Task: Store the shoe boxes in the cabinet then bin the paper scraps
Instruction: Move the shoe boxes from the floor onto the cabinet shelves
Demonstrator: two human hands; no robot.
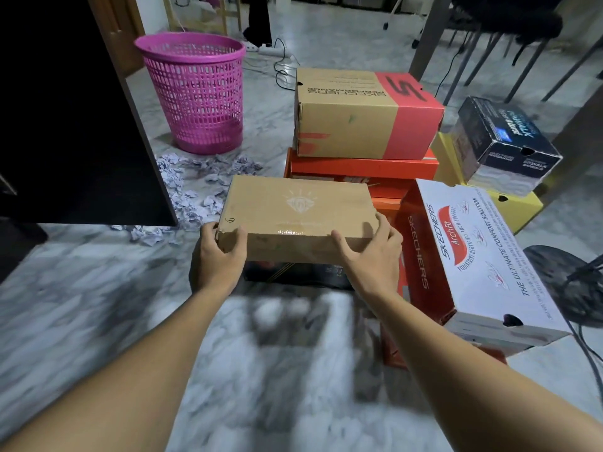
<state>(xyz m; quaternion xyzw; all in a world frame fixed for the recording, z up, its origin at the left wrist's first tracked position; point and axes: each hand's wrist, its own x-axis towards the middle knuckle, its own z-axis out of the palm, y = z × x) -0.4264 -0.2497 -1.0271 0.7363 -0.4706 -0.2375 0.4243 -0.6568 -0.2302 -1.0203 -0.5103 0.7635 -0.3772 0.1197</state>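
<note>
A plain brown shoe box (295,210) sits on top of a dark box (293,272) in the middle of the floor. My left hand (219,256) grips its near left corner and my right hand (368,252) grips its near right corner. Behind it a brown-and-red box (359,115) rests on an orange box (359,166). At the right stand a white-lidded red box (483,256), a yellow box (518,203) and a dark blue box (502,141) on top of it. Crumpled paper scraps (192,190) lie on the floor beside the pink bin (195,93). The dark cabinet (65,125) stands at the left.
Table and chair legs (483,57) stand at the back right, with cables and a power strip (280,57) on the marble floor behind the boxes. A dark chair base (561,282) and cable lie at the far right.
</note>
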